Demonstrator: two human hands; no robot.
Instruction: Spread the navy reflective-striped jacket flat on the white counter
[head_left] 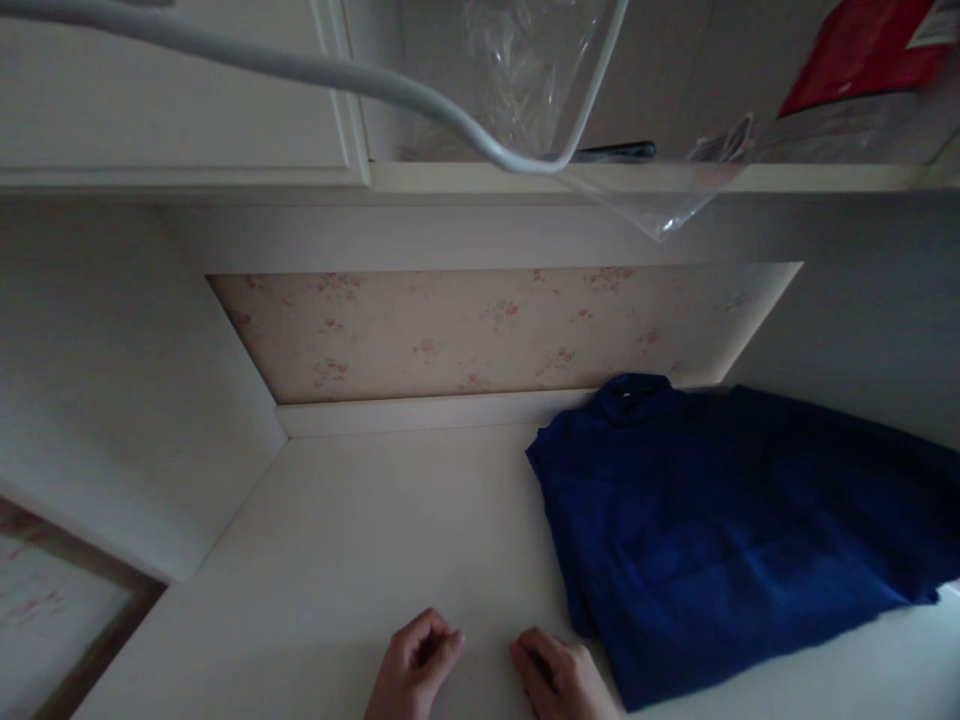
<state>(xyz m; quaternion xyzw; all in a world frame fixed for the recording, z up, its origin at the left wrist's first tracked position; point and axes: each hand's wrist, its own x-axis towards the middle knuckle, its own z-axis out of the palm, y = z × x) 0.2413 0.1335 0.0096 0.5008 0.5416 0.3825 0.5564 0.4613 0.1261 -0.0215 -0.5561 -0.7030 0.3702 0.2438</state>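
White desk (360,520), blue shirt (720,520) lying flat on its right side

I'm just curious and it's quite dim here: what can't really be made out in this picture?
- Left hand and right hand, head view: curled, wrists cut off by the bottom edge; palms hidden.
- Blue shirt: right part cut off by the frame.
- Red packet on the shelf: blurred behind a clear plastic bag.
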